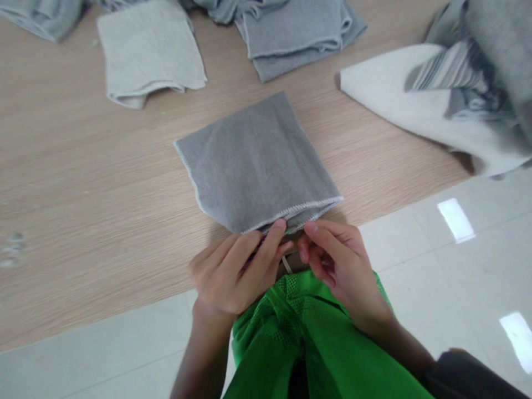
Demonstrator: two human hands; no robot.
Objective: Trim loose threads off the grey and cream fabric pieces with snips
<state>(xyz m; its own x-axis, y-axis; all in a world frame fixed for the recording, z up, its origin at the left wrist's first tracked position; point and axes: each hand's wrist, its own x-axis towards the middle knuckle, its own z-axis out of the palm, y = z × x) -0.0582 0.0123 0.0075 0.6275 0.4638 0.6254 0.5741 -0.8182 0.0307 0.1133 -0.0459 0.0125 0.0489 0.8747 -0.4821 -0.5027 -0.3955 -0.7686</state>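
"At half past eight from the grey cloth [257,160], what is seen?"

"Small pale bits [14,249] are seen on the table [103,221]; between ten and eleven, a folded pale cloth [152,52] is laid."

"And the left hand [235,271]?"

"It is placed at half past six, fingers bent, the near hem [293,211] touched by a fingertip. The grey cloth is spread flat on the table, its near edge slightly parted. Toward twelve, folded grey cloths [295,36] are layered."

"The right hand [343,260]?"

"At five, thumb and forefinger are bent narrowly by that hem; whether it is pinched by either hand cannot be told. At two, white fabric [386,83] is seen."
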